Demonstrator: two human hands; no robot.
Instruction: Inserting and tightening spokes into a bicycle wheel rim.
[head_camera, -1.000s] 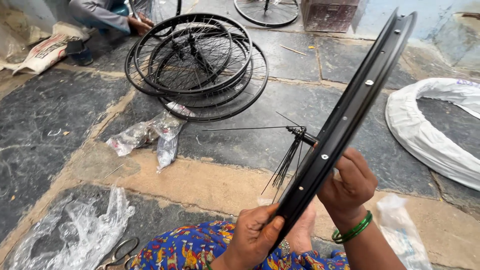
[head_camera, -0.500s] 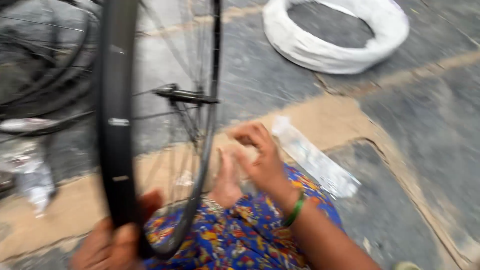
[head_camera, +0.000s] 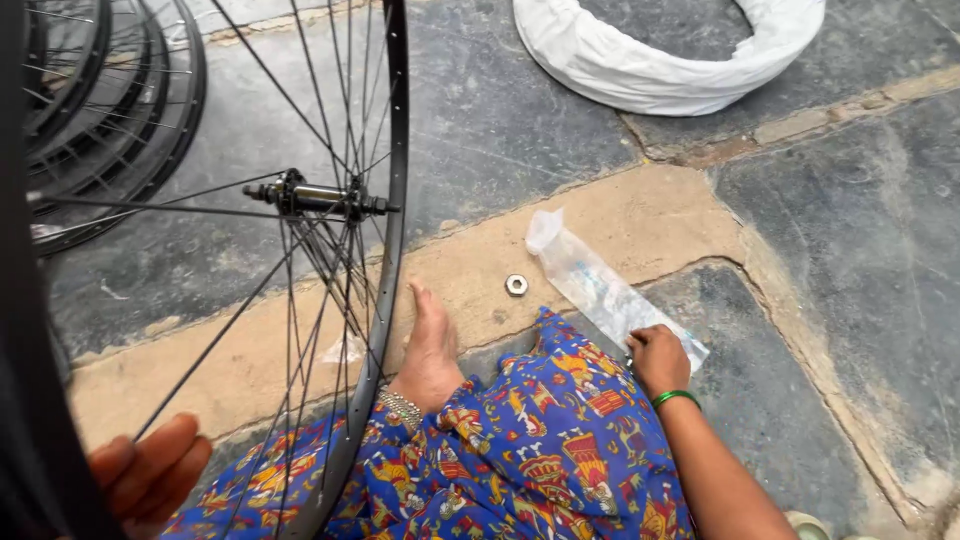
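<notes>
A black bicycle wheel rim (head_camera: 396, 200) stands upright in front of me, with thin spokes running to a metal hub (head_camera: 320, 197). My left hand (head_camera: 150, 478) grips the near side of this rim at the bottom left, partly hidden behind it. My right hand (head_camera: 660, 360), with a green bangle on the wrist, rests on the floor at my right. Its fingers are curled on the near end of a long clear plastic bag (head_camera: 600, 290). A loose metal nut (head_camera: 516, 285) lies on the stone just left of the bag.
My bare foot (head_camera: 430, 345) with an anklet rests against the rim's lower edge, above blue patterned cloth (head_camera: 540, 450). A stack of black spoked wheels (head_camera: 110, 100) lies at the top left. A white wrapped ring (head_camera: 670, 65) lies at the top right on the stone floor.
The view has swung right and down. My right hand left the rim and dropped to the plastic bag on the floor. The wheel now stands at my left.
</notes>
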